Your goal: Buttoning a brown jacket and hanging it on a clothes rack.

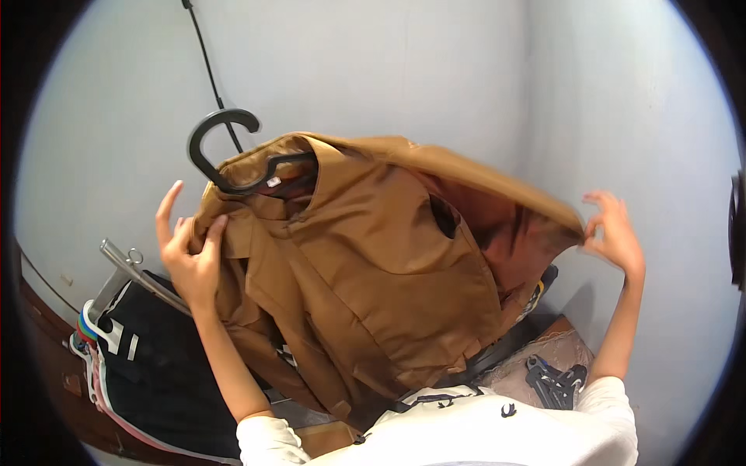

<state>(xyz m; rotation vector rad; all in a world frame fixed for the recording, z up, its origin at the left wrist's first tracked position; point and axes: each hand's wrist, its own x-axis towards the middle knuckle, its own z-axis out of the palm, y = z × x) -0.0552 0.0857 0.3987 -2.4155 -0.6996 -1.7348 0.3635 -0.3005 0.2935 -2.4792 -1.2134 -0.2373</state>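
White shirt (466, 435) | left fingers (165, 211) pinch brown jacket (373, 287) at shoulder | right fingers (610, 206) pinch outer edge | pale wall (622, 93) behind

The setting is identified as a room in a home, most likely a bedroom or dressing corner; the exact room type cannot be confirmed. Domestic use is indicated by the plain, pale blue-grey walls (373, 70), which are joined at a corner. Clothing storage is indicated by a metal rail (148, 278), beside which a black garment (159, 373) is hung and coloured hangers (87, 322) are grouped. A brown jacket (388, 256) is fitted with a black hanger (203, 144). A pinkish patterned cloth (571, 349) is laid near the wall.
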